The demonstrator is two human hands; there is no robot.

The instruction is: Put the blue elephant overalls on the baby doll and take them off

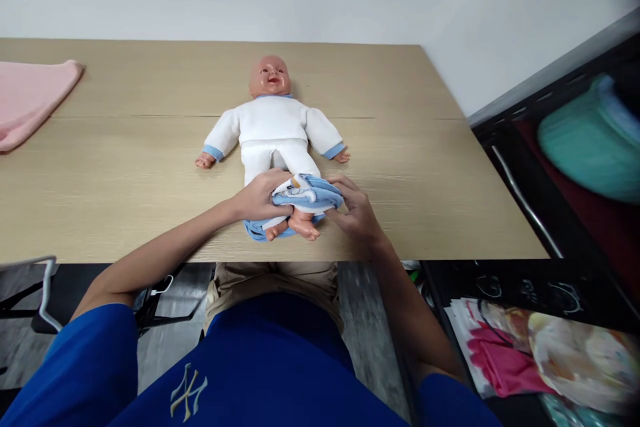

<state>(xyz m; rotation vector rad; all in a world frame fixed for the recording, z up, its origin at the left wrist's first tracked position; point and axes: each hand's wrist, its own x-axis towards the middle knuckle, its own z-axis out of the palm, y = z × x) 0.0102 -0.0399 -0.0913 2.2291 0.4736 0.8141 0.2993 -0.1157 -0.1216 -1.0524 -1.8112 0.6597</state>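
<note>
A baby doll [273,117] lies face up on the table, head away from me, in a white long-sleeved top with blue cuffs and white trousers. A blue-and-white baby garment [307,193] with a small printed picture is bunched round the doll's lower legs. My left hand [263,197] grips its left side, thumb below and fingers behind. On the other side, my right hand [354,210] pinches the garment's right edge. Both bare doll feet [303,225] stick out below the bunched cloth, and more of the cloth lies under them. Which kind of garment it is I cannot tell.
A pink folded cloth [35,100] lies at the left of the wooden table [420,167]. To the right stands a dark rack [520,200] with a teal container [590,140]. Lower right are a bright pink cloth [505,360] and plastic bags. White wall runs behind.
</note>
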